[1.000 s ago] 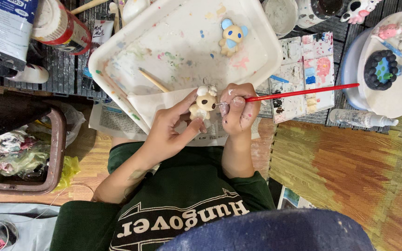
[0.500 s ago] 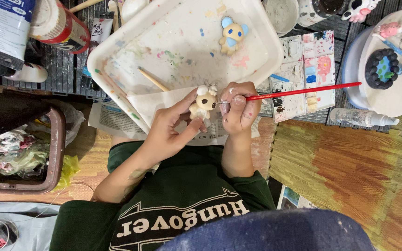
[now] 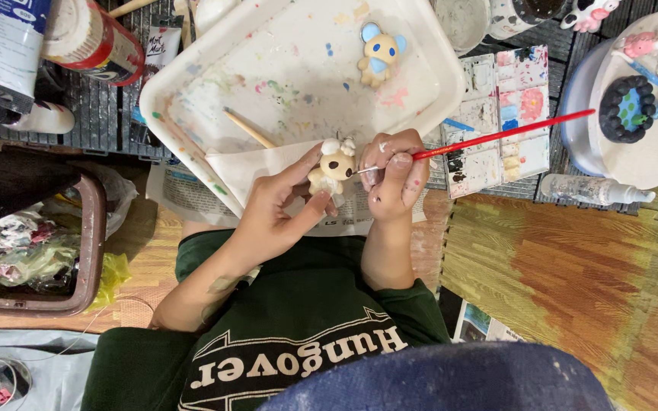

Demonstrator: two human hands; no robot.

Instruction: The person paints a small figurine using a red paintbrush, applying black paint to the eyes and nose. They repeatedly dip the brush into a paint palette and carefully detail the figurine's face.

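**Brush tip at the figurine's face**

The right hand [image 3: 394, 179] pinches a red brush [image 3: 500, 135] low on the handle, fingers closed tight around it, so the long end sticks out to the side and the fine tip meets the figurine [image 3: 333, 167]. Gripping that near the bristles probably gives steadier control for small marks. The left hand [image 3: 276, 213] is clamped on the figurine, thumb on one side and fingers on the other, tilting the small tan figure with its white ears toward the tip. Both hands sit close together above the person's lap, apparently bracing one another.

Just beyond them lies a folded paper towel [image 3: 257, 167] on the near edge of a white tray [image 3: 192, 76] smeared with paint; a wooden stick [image 3: 249, 129] rests on it, and a second figurine [image 3: 380, 53], yellow with blue ears, lies farther up, well apart from the work. Beside the tray stands a paint palette [image 3: 508, 114], within easy reach of the brush. A clear squeeze bottle [image 3: 595, 190] lies below a round stand [image 3: 649, 144] that carries more small figures. On the other side sits a brown bin [image 3: 89, 251] full of crumpled waste.
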